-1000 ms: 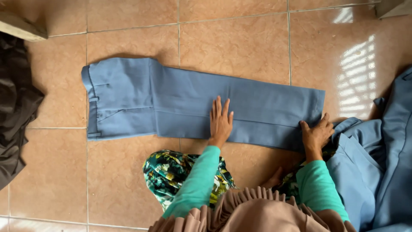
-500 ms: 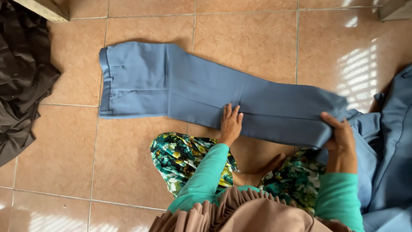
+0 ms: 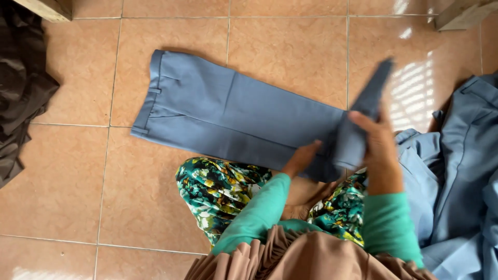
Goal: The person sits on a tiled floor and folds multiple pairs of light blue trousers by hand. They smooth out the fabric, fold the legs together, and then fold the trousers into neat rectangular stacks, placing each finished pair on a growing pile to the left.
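A pair of grey-blue trousers (image 3: 228, 116) lies folded lengthwise on the tan tiled floor, waistband at the left. My right hand (image 3: 377, 142) grips the leg end and holds it raised off the floor, turned back toward the left. My left hand (image 3: 302, 158) presses on the near edge of the trouser legs, just left of the lifted part. Both arms wear teal sleeves. My knees in green floral fabric sit just below the trousers.
A heap of more grey-blue garments (image 3: 461, 176) lies at the right. Dark brown cloth (image 3: 21, 88) is piled at the left edge. Wooden furniture feet (image 3: 49, 8) stand at the top left and top right corners.
My right hand has lifted the leg end off the floor and swung it leftward over the trousers. My left hand has slid right along the near edge. The view has shifted left.
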